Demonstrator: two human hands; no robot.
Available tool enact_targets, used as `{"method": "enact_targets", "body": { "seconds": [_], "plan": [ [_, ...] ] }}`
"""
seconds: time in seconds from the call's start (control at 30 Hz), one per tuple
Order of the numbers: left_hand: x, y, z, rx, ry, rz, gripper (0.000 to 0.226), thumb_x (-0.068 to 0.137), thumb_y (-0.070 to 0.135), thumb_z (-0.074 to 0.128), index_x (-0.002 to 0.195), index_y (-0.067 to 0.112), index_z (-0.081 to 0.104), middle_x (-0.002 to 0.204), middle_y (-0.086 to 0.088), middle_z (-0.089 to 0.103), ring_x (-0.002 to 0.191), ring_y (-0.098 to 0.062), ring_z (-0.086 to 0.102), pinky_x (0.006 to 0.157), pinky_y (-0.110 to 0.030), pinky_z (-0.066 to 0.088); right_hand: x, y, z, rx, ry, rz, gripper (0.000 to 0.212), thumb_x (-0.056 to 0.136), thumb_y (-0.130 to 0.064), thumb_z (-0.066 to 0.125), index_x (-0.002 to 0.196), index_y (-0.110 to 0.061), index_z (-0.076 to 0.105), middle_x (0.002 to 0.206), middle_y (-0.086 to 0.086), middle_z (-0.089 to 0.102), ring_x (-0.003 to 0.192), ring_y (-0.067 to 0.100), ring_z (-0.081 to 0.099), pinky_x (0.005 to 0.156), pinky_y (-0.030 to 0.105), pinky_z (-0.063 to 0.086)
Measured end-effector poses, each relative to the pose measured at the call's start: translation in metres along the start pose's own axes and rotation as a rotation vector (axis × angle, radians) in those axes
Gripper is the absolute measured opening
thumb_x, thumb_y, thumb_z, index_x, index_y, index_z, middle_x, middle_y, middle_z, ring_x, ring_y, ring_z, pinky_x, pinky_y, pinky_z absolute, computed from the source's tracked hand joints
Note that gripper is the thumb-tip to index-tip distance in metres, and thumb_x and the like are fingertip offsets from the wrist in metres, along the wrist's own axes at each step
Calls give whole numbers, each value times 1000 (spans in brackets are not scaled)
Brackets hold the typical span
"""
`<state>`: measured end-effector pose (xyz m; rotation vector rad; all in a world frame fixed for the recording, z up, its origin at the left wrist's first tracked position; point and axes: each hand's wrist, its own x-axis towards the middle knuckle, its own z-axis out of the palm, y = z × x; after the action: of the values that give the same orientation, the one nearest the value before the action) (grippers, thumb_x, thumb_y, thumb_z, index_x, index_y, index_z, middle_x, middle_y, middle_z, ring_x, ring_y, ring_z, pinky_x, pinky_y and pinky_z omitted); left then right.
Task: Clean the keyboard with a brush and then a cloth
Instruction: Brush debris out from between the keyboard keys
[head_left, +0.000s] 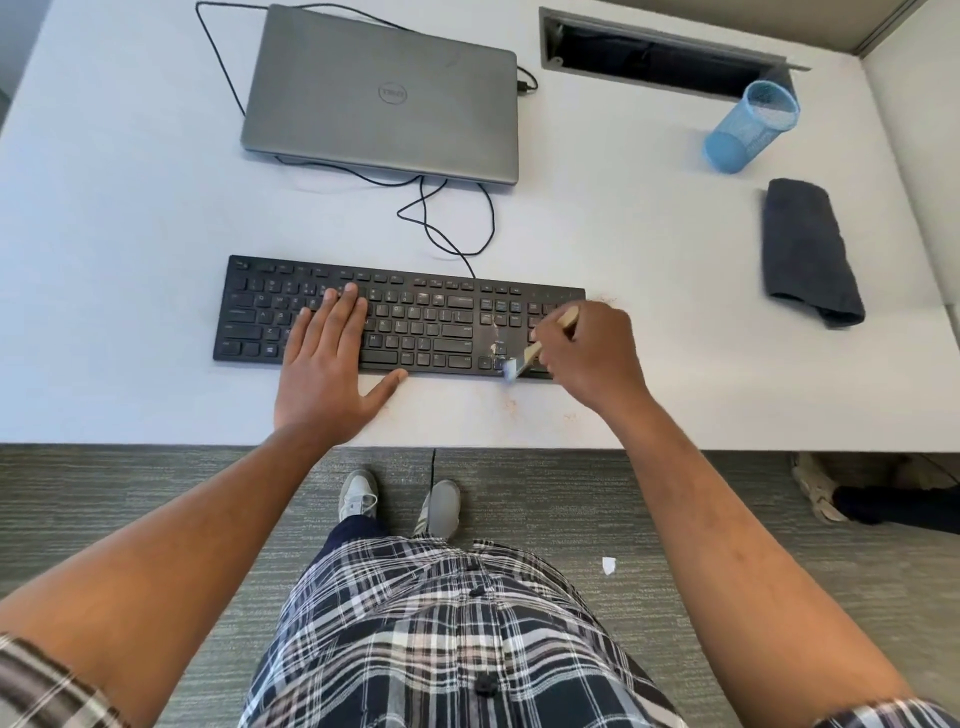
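Matt black plastic on the keyboard (395, 317), with pale dusty smears near its right end. Light bare wood on the brush (540, 343) handle, pale bristles at the tip. Dark grey, soft, napped fabric for the folded cloth (805, 249). Brushed grey metallic finish on the laptop (384, 93) lid. Smooth, matt white worktop (130, 208). Blue wire mesh on the pen cup (753, 127). Ribbed grey carpet (156, 499).

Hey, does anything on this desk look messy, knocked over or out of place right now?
Yes. The blue mesh pen cup lies tipped on its side near the cable slot. White smudges mark the keyboard beside the brush, with reddish crumbs on the desk nearby.
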<state>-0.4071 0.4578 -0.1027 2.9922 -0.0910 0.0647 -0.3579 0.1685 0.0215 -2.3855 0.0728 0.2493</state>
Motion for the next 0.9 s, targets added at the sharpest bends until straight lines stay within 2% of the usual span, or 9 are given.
{"method": "enact_targets", "body": {
  "seconds": [0.1,0.23,0.37,0.4,0.5,0.57,0.67,0.8,0.9],
  "plan": [
    [0,0,0,-7,4,1,101,97,79,31,167,7,19,177,-6,10,164,-24,7,133,-49,8,0,2,-1,13,87,-17,24,97,-21,58,82,-16,77,64,-6,71,62,18,70,63,44,60],
    [0,1,-1,4,3,-1,101,97,79,31,167,7,19,177,-6,10,164,-24,6,133,-48,7,-12,7,6,-24,-58,-8,29,95,-19,57,77,-7,75,61,2,70,60,30,68,59,51,58],
    [0,0,-1,1,-3,-2,102,97,80,29,167,7,18,178,-6,8,164,-23,4,133,-48,6,-13,13,4,61,144,32,23,98,-25,58,86,-19,76,66,-5,72,64,22,70,64,48,59],
    [0,0,0,-2,-2,-2,102,97,80,29,167,7,18,178,-5,8,164,-23,4,133,-48,6,-14,12,5,67,143,31,22,99,-26,58,87,-20,75,68,-5,72,65,21,70,65,49,60],
    [0,0,0,-12,2,1,101,97,80,30,167,7,18,178,-6,9,164,-23,5,133,-48,7,-19,7,11,65,-4,24,23,98,-23,58,83,-23,76,66,-2,72,64,28,70,63,53,60],
    [0,0,-1,-7,2,-1,101,97,80,30,167,7,18,178,-6,9,164,-23,4,133,-48,7,-18,7,8,98,-3,50,24,96,-23,57,80,-25,75,64,0,72,64,33,70,62,55,60],
    [0,0,0,-8,3,0,101,97,80,29,167,7,18,178,-6,9,164,-23,4,133,-49,7,-16,7,1,111,104,73,22,97,-28,57,85,-25,75,67,-1,73,66,27,71,66,53,60],
    [0,-2,0,-14,3,9,101,98,79,30,167,7,19,177,-7,9,164,-24,4,133,-50,9,-21,3,7,121,-66,105,22,98,-17,58,86,-17,76,67,2,74,62,21,71,67,53,63],
    [0,-3,0,-28,6,13,100,98,77,33,167,6,20,177,-7,10,164,-24,4,133,-50,8,-21,1,5,154,83,117,20,99,-20,58,92,-16,77,68,-2,74,64,20,71,67,52,62]
  ]
}}
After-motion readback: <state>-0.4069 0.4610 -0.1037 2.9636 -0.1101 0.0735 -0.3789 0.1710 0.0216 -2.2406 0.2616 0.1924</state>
